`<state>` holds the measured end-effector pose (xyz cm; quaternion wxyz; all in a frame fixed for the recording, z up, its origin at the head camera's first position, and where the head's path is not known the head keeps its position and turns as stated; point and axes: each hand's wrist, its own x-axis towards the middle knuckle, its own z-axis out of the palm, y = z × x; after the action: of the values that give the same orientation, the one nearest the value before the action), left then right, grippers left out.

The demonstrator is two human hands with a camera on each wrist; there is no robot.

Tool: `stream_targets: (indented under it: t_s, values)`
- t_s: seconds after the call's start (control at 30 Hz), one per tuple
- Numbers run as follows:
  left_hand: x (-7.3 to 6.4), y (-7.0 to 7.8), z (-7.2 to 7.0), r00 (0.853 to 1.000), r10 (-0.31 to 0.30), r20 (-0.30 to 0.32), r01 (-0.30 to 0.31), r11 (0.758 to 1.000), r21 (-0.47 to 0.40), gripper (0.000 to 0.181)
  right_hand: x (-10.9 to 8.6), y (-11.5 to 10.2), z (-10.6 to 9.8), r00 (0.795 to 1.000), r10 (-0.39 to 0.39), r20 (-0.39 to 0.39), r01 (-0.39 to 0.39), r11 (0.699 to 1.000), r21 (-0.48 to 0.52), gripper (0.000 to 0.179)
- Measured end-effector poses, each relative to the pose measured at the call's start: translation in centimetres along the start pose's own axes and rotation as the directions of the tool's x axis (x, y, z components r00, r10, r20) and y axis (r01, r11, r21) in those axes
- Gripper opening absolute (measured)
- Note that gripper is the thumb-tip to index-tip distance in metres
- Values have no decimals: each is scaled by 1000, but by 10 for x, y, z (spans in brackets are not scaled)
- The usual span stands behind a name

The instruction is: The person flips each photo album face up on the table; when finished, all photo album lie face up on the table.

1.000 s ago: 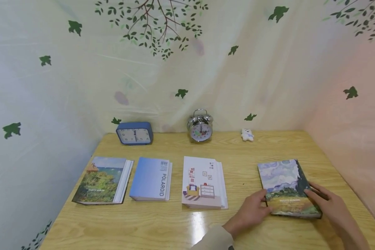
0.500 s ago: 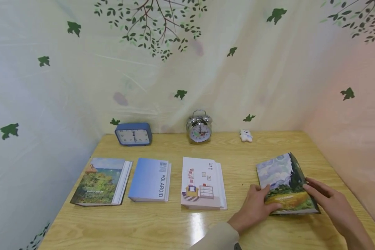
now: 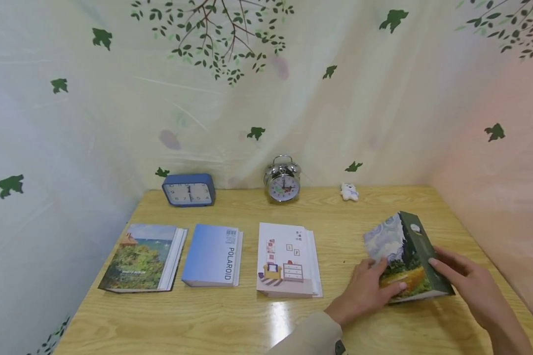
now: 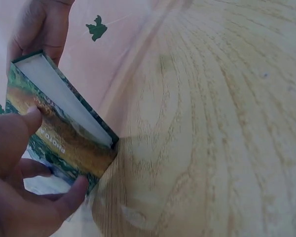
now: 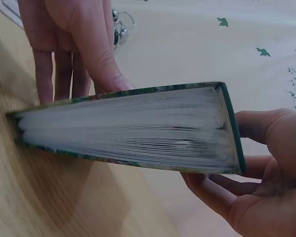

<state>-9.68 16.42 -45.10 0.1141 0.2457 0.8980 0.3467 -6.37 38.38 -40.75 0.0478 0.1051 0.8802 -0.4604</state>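
A thick photo album (image 3: 404, 268) with a painted landscape cover and dark green spine is tilted at the table's right side. Its spine side is raised and its opposite edge is low at the tabletop. My right hand (image 3: 473, 283) grips the spine side; the thumb lies on the spine and fingers reach beneath the back cover, as the right wrist view shows. My left hand (image 3: 364, 291) touches the front cover near the low edge, its thumb (image 4: 33, 118) on the cover. White page edges (image 5: 128, 131) face the right wrist camera.
To the left lie a white album (image 3: 286, 259), a blue Polaroid album (image 3: 209, 254) and another landscape album (image 3: 139, 256). Behind them stand a blue clock (image 3: 188, 191), a silver alarm clock (image 3: 283, 182) and a small white bear figure (image 3: 349, 192). A printed curtain (image 3: 231, 113) surrounds the table.
The album has gone from lying nearly flat to tilted, its spine side lifted by my right hand and turned into view. My left hand has slid further onto the front cover.
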Motion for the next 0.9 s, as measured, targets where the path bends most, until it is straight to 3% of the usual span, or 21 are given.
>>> stream_targets:
  t_s: [0.2, 0.37, 0.53, 0.73, 0.9]
  values:
    - [5, -8, -2, 997, 75, 3, -74, 991, -115, 65, -3, -10, 7, 991, -108, -73, 118, 982, 150, 51]
    - [7, -10, -13, 991, 132, -3, -129, 968, -215, 61, -3, -18, 14, 988, -141, -63, 151, 971, 184, 47]
    - [6, -2, -24, 987, 150, -63, -162, 935, -314, 60, -1, -21, 20, 978, -207, -38, 211, 950, 230, 48]
    - [2, 5, -39, 984, 121, -131, -153, 949, -274, 65, 2, -21, 27, 966, -258, 26, 239, 924, 299, 51]
    - [-2, 3, -47, 984, 86, -155, -126, 956, -264, 66, 5, -16, 35, 963, -250, 100, 213, 934, 286, 55]
